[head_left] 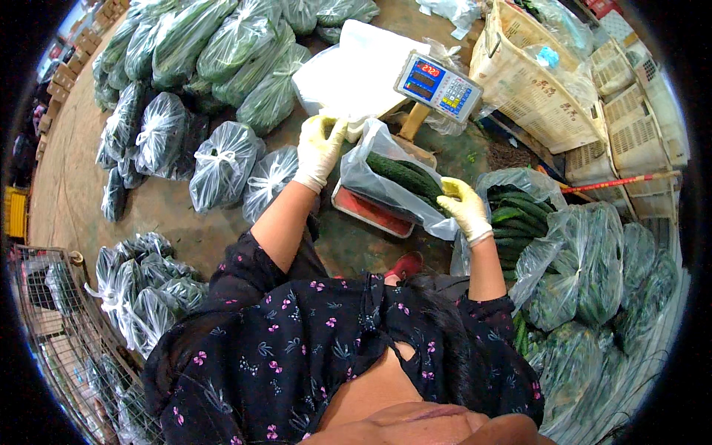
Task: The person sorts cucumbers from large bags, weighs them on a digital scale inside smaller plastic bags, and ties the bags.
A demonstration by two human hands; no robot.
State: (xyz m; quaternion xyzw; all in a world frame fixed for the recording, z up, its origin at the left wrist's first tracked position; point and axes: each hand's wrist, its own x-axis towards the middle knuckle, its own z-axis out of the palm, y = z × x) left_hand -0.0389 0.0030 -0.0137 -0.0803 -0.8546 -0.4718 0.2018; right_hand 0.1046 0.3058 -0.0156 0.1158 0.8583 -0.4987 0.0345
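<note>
Plastic bag [413, 205]: right hand [464, 208] gripping | left hand [320, 148]: can't tell | filled bags [582, 267], crates [535, 96] at right

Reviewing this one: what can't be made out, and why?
Head view: number of cucumbers in the open bag; its cloudy side hides some.
Head view: most of the red scale tray, under that bag.
Head view: whether the left hand pinches anything; its fingers hide that.
Head view: outer side of the wire cage, cut by the fisheye rim.
</note>
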